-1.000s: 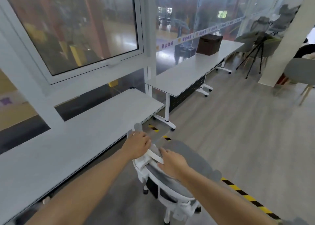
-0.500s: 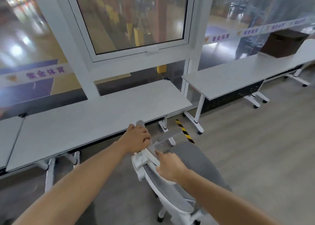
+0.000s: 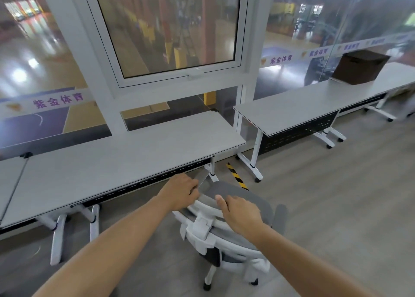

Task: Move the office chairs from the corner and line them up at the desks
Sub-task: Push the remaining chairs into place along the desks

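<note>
Chair has swung round since a second ago — back then it sat off the end of the near desk with the view running down the row; now the view is square to the window and the chair faces the right end of that desk, seat pointing at the desk edge, one armrest just under it. Left hand is still wrapped over the top of the backrest at its left corner, fingers curled round the white frame. Right hand has changed: it was clamped on the top rail, now it lies on it flatter, thumb up and fingers loosely bent — looks more like a push than a grip, though the far fingers are hidden so I can't tell for sure. Casters are on the floor, chair upright, not yet tucked in. Read: rotation is done, what's left for this chair is a straight roll forward under the desk. Watch the desk leg just ahead of the armrest — likely snag. Next desk to the right has no chair, brown box on the far one.
</note>
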The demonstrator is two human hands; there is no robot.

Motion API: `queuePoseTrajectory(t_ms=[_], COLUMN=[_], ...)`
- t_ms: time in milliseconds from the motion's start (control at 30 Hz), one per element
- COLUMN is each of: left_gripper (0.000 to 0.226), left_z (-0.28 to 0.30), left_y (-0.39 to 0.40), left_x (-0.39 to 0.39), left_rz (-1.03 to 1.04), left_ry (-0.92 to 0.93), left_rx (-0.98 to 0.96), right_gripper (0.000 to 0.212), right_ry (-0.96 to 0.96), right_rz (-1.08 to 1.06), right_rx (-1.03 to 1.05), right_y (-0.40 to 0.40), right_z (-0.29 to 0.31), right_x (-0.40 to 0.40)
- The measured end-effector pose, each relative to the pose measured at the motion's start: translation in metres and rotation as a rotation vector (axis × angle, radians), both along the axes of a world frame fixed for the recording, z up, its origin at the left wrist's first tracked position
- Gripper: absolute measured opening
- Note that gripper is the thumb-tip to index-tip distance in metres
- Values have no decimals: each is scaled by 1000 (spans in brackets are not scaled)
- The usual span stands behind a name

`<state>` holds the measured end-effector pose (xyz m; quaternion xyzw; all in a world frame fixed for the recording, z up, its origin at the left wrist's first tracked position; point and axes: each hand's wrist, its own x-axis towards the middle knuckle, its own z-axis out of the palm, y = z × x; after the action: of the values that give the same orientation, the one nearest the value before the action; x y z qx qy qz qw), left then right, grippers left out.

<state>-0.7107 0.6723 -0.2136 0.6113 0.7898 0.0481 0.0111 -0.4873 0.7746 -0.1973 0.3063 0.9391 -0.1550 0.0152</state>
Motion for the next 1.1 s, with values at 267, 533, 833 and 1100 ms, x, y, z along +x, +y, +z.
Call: queuePoseTrajectory(t_ms=[267, 533, 833, 1100], left_gripper=[47, 32, 44, 47], left_z=[5, 8, 15, 13], left_y=[21, 65, 121, 141], left_x=[29, 77, 146, 178], left_rz=[98, 312, 544, 607], left_ry=[35, 61, 23, -3], left_rx=[-68, -116, -140, -103], right_gripper=[50, 48, 51, 40], right_ry=[83, 106, 8, 42], right_rz=[67, 236, 441, 491], right_rx=[174, 108, 123, 111], right_y=[53, 141, 229, 257], right_z=[-12, -15, -3, -1], right_x=[5, 18, 35, 47])
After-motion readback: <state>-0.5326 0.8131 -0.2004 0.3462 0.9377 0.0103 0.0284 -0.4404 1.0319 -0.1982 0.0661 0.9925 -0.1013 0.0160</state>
